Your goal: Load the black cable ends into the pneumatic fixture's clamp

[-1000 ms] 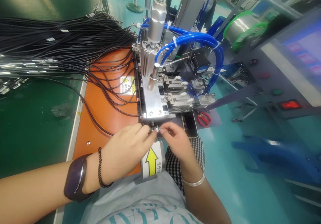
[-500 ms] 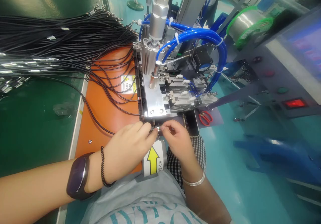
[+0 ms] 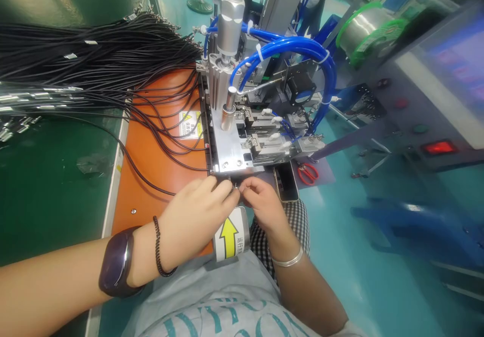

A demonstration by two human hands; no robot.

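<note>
My left hand (image 3: 200, 206) is closed at the front edge of a metal machine fixture (image 3: 226, 148). A black cable (image 3: 136, 172) runs across the orange board and in under this hand, which grips its end. Against the left fingertips, my right hand (image 3: 263, 203) pinches with thumb and forefinger. A tiny bright metal part shows between the two hands, but the fingers hide most of it. Just below them is a curved plate with a yellow arrow (image 3: 229, 236).
Several black cables (image 3: 94, 60) lie in a large bundle at the left, some running over the orange board (image 3: 151, 140) into the fixture. Blue air hoses (image 3: 302, 50) arch above. A phone (image 3: 287, 182) and red-handled cutters (image 3: 308, 174) lie at the right, near a control panel (image 3: 434, 100).
The view has shifted slightly, so the machine sits a little further left. My hands stay pinched together at the same spot, and less of the small metal part shows between them.
</note>
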